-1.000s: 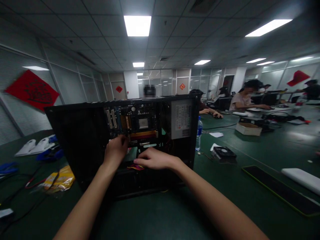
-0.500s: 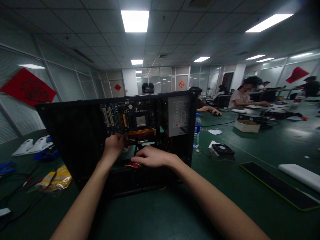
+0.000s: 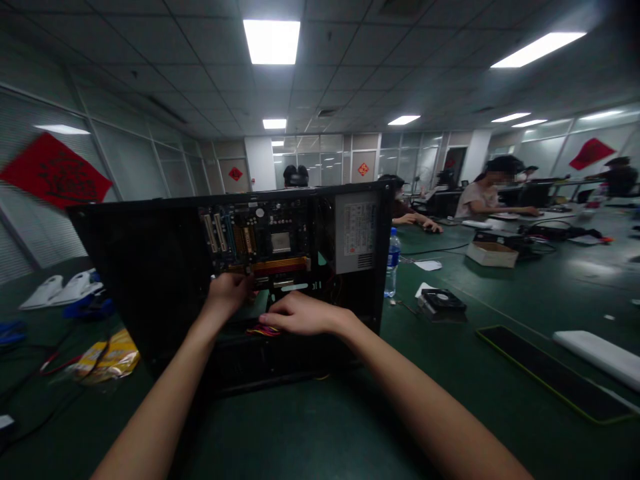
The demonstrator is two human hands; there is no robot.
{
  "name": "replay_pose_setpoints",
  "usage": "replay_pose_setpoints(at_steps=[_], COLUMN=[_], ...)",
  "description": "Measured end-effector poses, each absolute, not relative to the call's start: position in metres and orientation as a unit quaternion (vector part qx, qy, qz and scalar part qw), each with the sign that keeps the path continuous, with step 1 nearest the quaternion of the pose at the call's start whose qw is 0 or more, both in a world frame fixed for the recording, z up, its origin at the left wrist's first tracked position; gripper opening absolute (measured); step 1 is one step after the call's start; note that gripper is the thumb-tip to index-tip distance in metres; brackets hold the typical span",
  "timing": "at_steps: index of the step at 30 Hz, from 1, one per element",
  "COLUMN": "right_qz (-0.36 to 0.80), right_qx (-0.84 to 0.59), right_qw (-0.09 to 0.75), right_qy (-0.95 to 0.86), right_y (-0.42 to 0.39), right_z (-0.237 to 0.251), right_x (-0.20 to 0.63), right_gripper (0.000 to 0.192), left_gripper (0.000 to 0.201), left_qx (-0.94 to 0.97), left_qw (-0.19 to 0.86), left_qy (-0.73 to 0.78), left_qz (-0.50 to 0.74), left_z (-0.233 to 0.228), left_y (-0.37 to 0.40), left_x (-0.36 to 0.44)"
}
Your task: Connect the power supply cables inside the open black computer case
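The open computer case (image 3: 140,287) stands upright on the green table (image 3: 280,433), its motherboard (image 3: 261,228) in the upper middle of the case and facing the worker. The two hands are apart, both reaching inside: the left hand (image 3: 227,295) near mid-case, its fingertips too dark from here to tell what they pinch; the right hand (image 3: 300,313) lower in the case, thumb by the coloured wires (image 3: 264,330), though I can't tell whether it grips them. I'd go gently, fingertips light near the board, wires slack, the case steady
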State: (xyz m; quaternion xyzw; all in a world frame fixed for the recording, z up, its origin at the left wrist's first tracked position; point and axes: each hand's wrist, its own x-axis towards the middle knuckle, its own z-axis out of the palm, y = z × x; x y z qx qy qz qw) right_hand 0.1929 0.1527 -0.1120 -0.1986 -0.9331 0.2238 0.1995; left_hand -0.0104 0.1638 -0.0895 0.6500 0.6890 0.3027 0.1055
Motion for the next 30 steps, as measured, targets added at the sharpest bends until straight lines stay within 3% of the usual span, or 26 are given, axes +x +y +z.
replay_pose_setpoints(at_steps=[7,15,30], right_qz=[0.209,0.203,0.210], right_qx=[-0.196,-0.187,-0.196], right_qw=[0.197,0.210,0.207], right_qy=[-0.938,-0.938,-0.935], right_y=[0.151,0.152,0.147], right_z=[-0.111,-0.112,-0.108], right_x=[0.193,0.193,0.193], right_gripper=[0.049,0.049,0.048], left_gripper=[0.045,0.050,0.053], left_qx=[0.652,0.665,0.649], left_qw=[0.127,0.015,-0.033], left_qy=[0.686,0.712,0.729], left_qz=[0.298,0.224,0.215], left_z=[-0.097,-0.098,-0.103], left_y=[0.174,0.178,0.172], left_x=[-0.014,-0.010,-0.007])
